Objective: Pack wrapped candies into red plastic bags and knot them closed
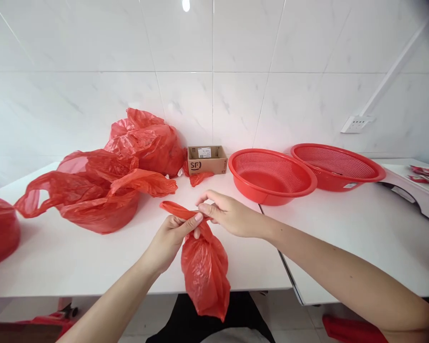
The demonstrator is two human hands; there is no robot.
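A red plastic bag with something bulky inside hangs over the near edge of the white table. Its twisted neck is pinched by my left hand, thumb pressed on top. My right hand grips the same neck from the other side, fingers curled against the left thumb. A strip of the bag's top sticks out to the left above my left hand. What is in the bag cannot be made out through the plastic.
Several other red bags, including an open-topped one, stand on the left. A small cardboard box sits by the wall. Two red colanders, the nearer one and a farther one, stand right of it. Two white tables meet at a seam.
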